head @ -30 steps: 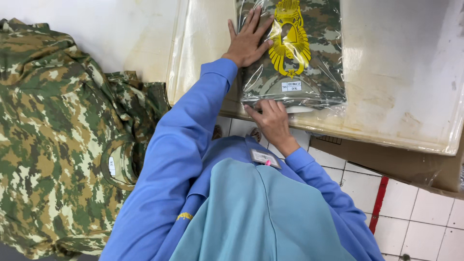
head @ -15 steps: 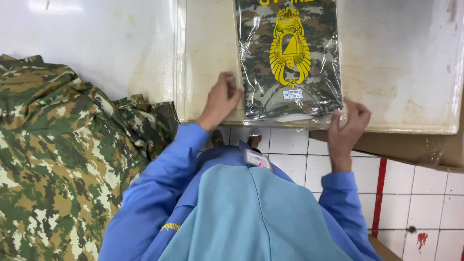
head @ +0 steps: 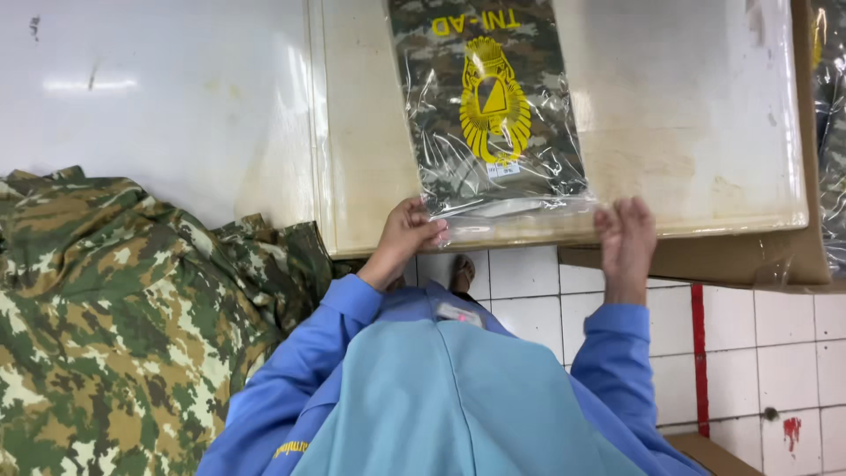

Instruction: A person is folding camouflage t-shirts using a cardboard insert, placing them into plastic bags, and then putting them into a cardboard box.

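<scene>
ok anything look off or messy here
Mostly tidy. The bagged camouflage garment lies flat, slightly askew on the board. The left hand and right hand are at its near edge. Beside it, loose camouflage clothing sits in a rumpled heap.

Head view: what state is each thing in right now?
Bagged camouflage garment: folded flat in clear plastic, lying on the board.
Left hand: pinching the bag's near left corner.
Right hand: fingers at the bag's near right corner.
Camouflage clothing pile: loose, rumpled, unbagged.
Board: flat, stained.
</scene>
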